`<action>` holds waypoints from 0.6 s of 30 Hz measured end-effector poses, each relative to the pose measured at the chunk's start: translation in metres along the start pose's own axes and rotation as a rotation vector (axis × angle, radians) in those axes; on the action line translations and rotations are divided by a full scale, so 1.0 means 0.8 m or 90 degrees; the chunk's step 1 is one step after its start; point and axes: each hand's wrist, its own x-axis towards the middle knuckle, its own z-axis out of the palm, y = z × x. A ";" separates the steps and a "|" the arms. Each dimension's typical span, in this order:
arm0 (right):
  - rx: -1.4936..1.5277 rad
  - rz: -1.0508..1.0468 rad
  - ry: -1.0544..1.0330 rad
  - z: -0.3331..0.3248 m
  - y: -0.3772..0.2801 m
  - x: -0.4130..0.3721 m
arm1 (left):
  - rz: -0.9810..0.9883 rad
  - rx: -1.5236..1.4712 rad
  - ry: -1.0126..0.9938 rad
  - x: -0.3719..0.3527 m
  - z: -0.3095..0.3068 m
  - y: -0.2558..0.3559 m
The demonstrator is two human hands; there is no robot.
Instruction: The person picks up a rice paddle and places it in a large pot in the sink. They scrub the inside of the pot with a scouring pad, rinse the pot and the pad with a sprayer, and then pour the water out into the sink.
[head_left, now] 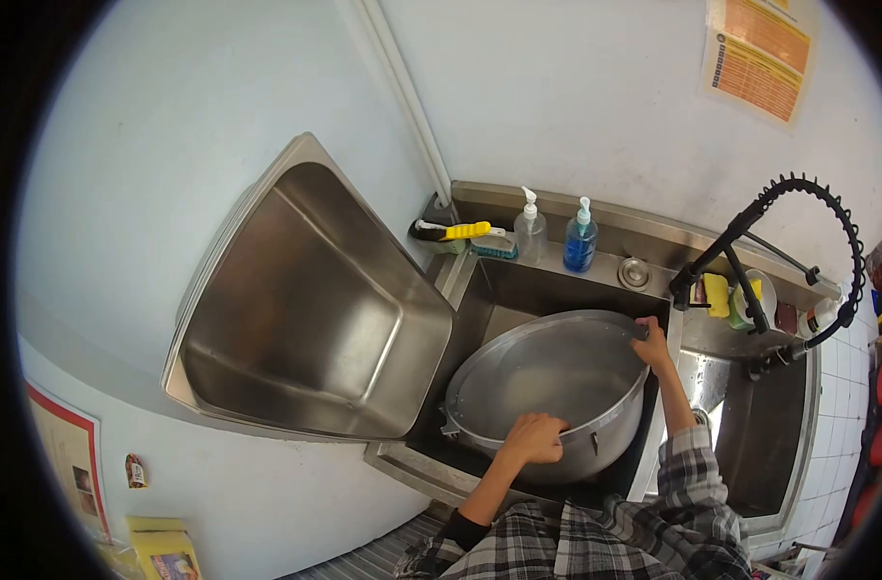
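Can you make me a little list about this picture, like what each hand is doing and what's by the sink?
Left hand: gripping the near rim of the big pot
Right hand: gripping its far rim
Pot: metal, tilted inside the sink
Steel tray: propped against the wall, beside the sink
Ledge: yellow-handled brush, clear pump bottle, blue pump bottle
Tap: black coiled sprayer, right of the pot

Pot (pixel 547 387) base hidden behind the near edge of the sink (pixel 518 290); right hand (pixel 653 345) covers the pot's far-rim handle; fingertips of left hand (pixel 535 437) lost over the near rim; wall notice (pixel 760 58) cut off at top, print illegible.
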 end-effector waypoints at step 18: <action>0.316 0.225 -0.094 0.017 0.043 0.040 | -0.016 -0.166 0.033 -0.016 -0.008 -0.015</action>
